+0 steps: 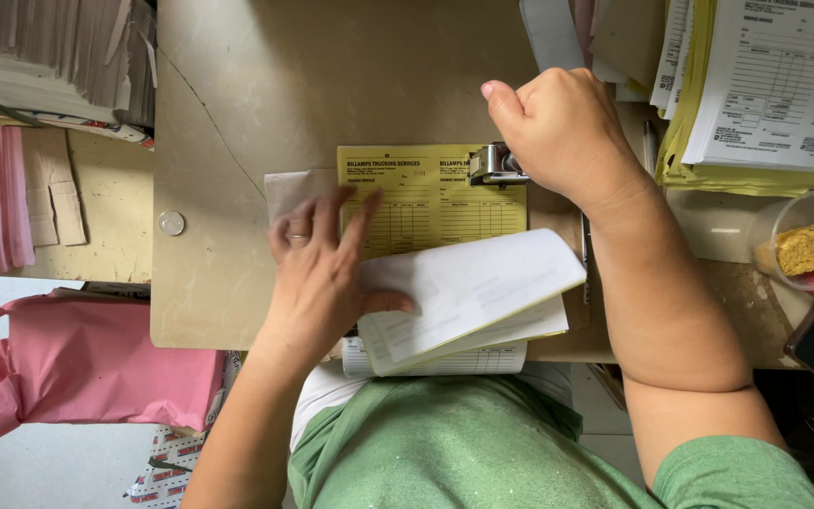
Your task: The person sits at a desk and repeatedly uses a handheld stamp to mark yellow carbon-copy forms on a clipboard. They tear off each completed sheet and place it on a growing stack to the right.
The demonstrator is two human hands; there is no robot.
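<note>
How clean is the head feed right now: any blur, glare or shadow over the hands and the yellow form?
Head view: the left hand is motion-blurred at the fingertips; the right hand on the metal stamper is sharp. The yellow form is evenly lit, with no glare. The folded-back white sheets are slightly soft. Soft shadows fall beneath the hands on the tan board.

Scuffed beige laminate counter [237,113], crack running diag. across its left part; pale tiled floor [21,471] below left edge. Light soft, even, no hard shadows.
</note>
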